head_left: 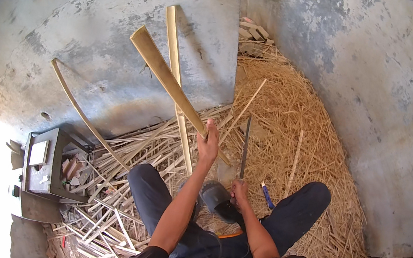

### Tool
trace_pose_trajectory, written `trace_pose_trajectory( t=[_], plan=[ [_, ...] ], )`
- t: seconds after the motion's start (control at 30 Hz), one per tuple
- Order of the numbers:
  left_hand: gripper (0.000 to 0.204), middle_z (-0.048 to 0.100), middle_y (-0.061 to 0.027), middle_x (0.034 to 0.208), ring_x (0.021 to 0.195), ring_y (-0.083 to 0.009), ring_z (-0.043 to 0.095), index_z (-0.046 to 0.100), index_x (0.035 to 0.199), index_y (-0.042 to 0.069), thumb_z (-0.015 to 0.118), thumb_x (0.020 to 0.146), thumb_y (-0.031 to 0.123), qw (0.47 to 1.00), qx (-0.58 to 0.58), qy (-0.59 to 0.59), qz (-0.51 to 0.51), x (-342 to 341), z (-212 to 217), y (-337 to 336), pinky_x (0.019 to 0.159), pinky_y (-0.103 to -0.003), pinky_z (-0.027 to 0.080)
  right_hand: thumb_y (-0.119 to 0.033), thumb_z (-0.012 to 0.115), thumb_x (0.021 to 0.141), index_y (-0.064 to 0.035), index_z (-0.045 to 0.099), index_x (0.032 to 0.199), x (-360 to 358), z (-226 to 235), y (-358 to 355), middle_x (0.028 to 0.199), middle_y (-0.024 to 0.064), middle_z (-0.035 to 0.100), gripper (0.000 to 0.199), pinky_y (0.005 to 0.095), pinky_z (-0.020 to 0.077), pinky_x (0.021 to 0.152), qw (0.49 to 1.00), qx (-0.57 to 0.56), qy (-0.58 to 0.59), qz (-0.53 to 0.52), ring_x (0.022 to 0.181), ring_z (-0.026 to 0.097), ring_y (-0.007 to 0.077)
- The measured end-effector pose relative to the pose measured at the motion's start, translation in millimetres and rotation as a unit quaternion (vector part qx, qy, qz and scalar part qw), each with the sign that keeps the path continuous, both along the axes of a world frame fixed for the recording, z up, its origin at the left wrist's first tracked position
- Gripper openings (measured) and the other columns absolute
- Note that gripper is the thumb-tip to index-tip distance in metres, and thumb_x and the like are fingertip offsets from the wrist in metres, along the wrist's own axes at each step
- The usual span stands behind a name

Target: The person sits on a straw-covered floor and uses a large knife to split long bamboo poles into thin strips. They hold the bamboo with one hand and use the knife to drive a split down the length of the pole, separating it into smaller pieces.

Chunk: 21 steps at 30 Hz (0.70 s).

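In my left hand (208, 143) is a long split bamboo piece (164, 73), slanting up to the left; the fingers are closed around its lower part. My right hand (240, 190), lower and further right, grips the near end of a knife (245, 146) with a long, narrow dark blade pointing away from me. The blade stands apart from the bamboo. Beside the right hand is a dark grey object (219, 198), partly hidden, whose kind I cannot make out. To the right of that hand, a small blue-handled tool (267, 197) lies on the shavings.
A second bamboo strip (174, 50) leans on the wall (115, 21), behind the held one. A thin curved strip (79, 107) rises at left, near a worn box-like frame (52, 163). Cut strips (109, 222) and straw-like shavings (286, 109) cover the floor; bricks (254, 30) lie far back.
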State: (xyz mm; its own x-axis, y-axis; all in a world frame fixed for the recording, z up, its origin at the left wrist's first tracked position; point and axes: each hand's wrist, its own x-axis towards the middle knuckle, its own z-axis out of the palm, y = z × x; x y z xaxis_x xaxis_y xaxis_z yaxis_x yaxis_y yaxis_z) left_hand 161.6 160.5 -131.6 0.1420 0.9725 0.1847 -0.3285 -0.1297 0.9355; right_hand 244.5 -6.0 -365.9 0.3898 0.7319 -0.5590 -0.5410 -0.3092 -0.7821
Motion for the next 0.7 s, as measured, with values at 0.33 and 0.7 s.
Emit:
trace_pose_trajectory(
  t=[0.33,0.7],
  plan=[
    [0.058,0.032,0.0017,0.054,0.050,-0.0095,0.029,0.042,0.064,0.006,0.045,0.110,0.041,0.979,0.019,0.139,0.149,11,20,-8,0.048,-0.036,0.023,-0.014,0.058,0.086,-0.0050,0.054,0.078,-15,-20,-30,0.059,0.0019,0.045,0.013,0.0318,0.0328,0.041,0.990,-0.124,0.011,0.061,0.043,0.042,0.0147],
    [0.055,0.031,0.0027,0.058,0.055,-0.0106,0.028,0.043,0.070,0.004,0.043,0.111,0.040,0.975,0.000,0.155,0.161,23,25,-11,0.051,-0.037,0.024,-0.014,0.054,0.090,-0.0050,0.053,0.074,-14,-17,-34,0.055,0.0037,0.047,0.018,0.0319,0.0341,0.040,0.984,-0.125,-0.059,0.109,0.042,0.045,0.0153]
  ],
)
